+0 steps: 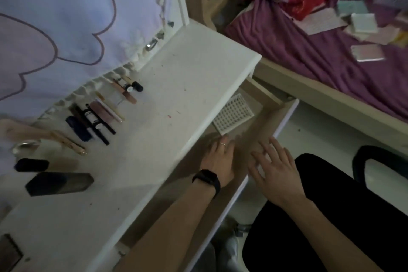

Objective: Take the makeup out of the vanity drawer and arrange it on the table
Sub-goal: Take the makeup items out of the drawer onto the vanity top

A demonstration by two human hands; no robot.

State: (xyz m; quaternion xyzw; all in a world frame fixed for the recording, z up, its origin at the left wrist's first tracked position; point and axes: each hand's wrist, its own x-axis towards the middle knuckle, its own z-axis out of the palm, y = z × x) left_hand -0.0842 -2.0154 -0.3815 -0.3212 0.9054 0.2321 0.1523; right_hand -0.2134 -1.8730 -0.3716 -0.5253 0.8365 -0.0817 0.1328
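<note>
hands over an open vanity drawer, seen from above. your left hand (217,159), wearing a black wristband (207,180) and a thin ring, lies inside the drawer (262,118). its fingers are straight and flat, the tips reaching toward the shadow under the table's overhang, and it holds nothing. your right hand (274,168) hovers at the drawer's white front rail, fingers spread and relaxed, also holding nothing. both look placed to feel along the wooden floor for anything left, since the overhang hides the back of the drawer.

one thing shows in the drawer: a white dotted card (233,115), lying flat just ahead of your left fingertips. you cannot tell whether they touch it, or whether it counts as makeup.

most of the makeup (97,117) is out on the white table (187,77). pencils, tubes and slim sticks lie side by side in a row along the back edge, against a pale cloth (55,17) printed with a flower outline, probably so each one stays visible and easy to reach. nearer you on the left, a dark oblong case (59,183) and a short black tube (32,164) lie apart from the row.

to your right is a bed (320,55) with a purple sheet, scattered with small boxes and papers.

by the look of it the task is nearly finished. the next move is probably to lift the card or check the hidden back.
</note>
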